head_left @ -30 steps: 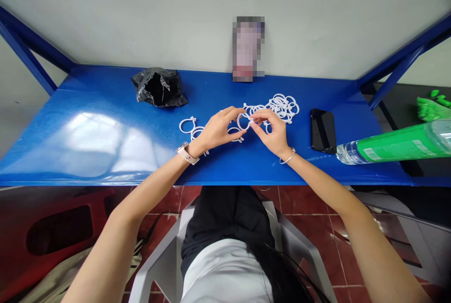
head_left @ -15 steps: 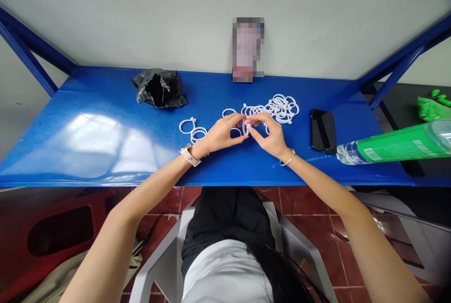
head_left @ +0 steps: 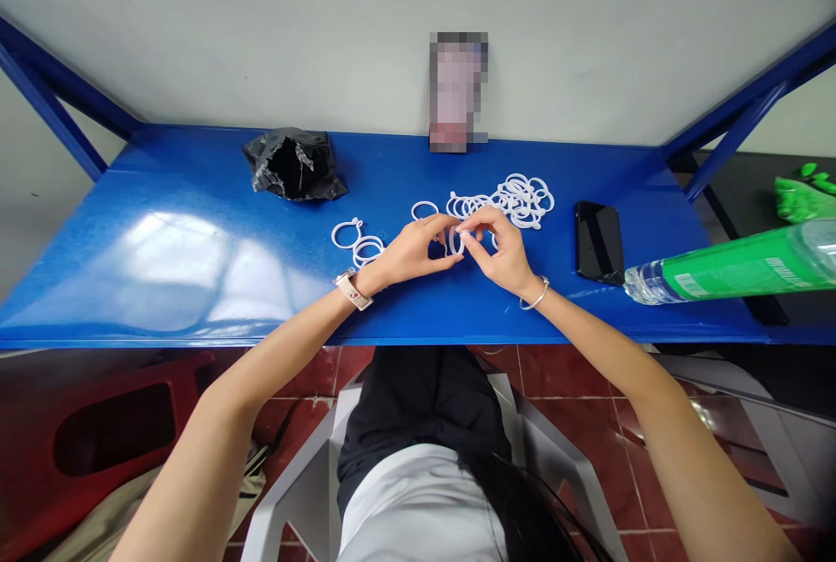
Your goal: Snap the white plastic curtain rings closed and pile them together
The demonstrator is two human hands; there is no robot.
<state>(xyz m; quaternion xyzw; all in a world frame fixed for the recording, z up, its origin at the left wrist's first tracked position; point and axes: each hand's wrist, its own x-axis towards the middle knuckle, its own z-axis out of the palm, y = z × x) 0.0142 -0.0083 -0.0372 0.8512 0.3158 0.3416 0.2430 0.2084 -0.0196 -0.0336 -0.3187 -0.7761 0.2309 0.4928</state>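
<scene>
On blue shelf (head_left: 196,283), middle: left hand (head_left: 408,253) and right hand (head_left: 500,253) both pinch one white ring (head_left: 455,240) between fingertips. Ring pile (head_left: 515,196) just behind. Phone (head_left: 597,241) right, black bag (head_left: 293,165) far left.

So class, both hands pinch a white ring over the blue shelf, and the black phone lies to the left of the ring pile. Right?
Not quite. The head view shows the black phone to the right of the ring pile. Both hands, left and right, do pinch a white ring over the blue shelf.

left wrist: pale watch (head_left: 353,289) | right wrist: bangle (head_left: 536,295), seemingly silver | arms bare
</scene>
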